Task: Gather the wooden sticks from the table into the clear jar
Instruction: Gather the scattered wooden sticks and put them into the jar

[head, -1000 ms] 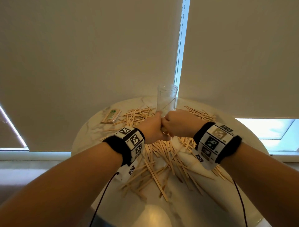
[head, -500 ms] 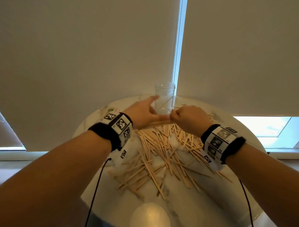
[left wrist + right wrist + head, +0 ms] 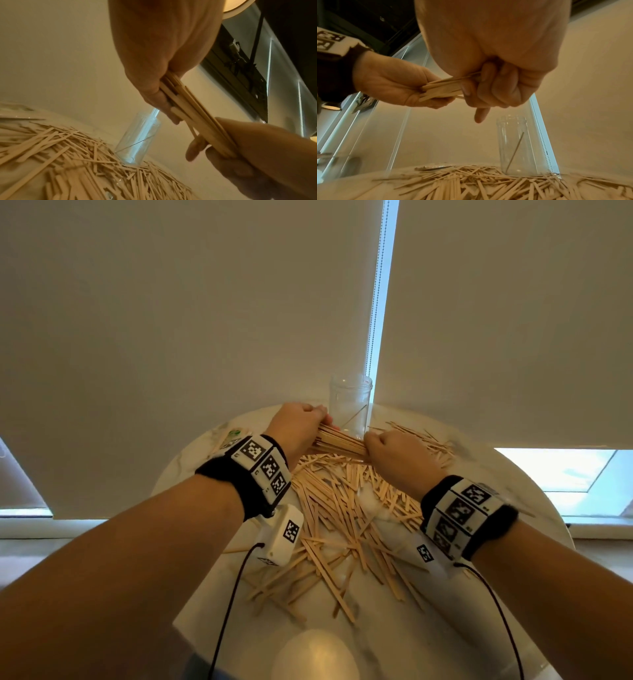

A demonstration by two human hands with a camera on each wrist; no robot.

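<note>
We see a packet (image 3: 230, 437) at the counter's (image 3: 507, 474) 10 o'clock edge, partly behind the left wristband (image 3: 261, 465). Our left hand (image 3: 297, 426) has its fingers (image 3: 169, 112) curled round one end of a bundle (image 3: 340, 442) of sticks. Bundle lies roughly level, held above the counter in front of the jar (image 3: 350, 405). Jar stands upright at 12 o'clock on the counter, open mouth up, one thin stick (image 3: 515, 150) leaning inside it. Our right hand (image 3: 399, 457) grips the bundle's other end, fingers (image 3: 489, 86) wrapped tight round it, one finger pointing down. Loose sticks (image 3: 342, 518) cover the counter's centre in a messy heap, running from the jar's base toward 6 o'clock, more at 2 o'clock (image 3: 424, 438). Right wristband (image 3: 462, 515) at 4 o'clock. Blinds (image 3: 205, 320) hang behind the counter, a bright gap between them behind the jar.
</note>
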